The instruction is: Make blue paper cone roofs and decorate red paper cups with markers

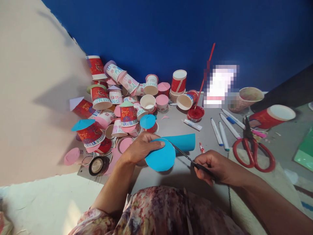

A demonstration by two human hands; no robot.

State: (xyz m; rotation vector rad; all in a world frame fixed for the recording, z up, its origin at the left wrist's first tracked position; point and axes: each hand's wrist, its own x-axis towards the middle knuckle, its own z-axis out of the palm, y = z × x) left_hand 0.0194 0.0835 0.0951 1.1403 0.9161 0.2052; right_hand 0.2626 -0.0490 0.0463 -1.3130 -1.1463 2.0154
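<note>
- Now your left hand (138,147) pinches the blue disc (160,159) near its upper edge.
- Your right hand (212,165) grips scissors (189,158), blades at that edge.
- Grey tabletop (182,178) shows below the scissors.

Paper disc (160,156) left of markers (216,132)

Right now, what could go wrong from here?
The scissors point toward the left hand at the edge of the blue disc, so a slip might nick a finger. Bumping the red stick leaning in the red pot could tip it. The piled cups lean on one another; a knock might topple some.
</note>
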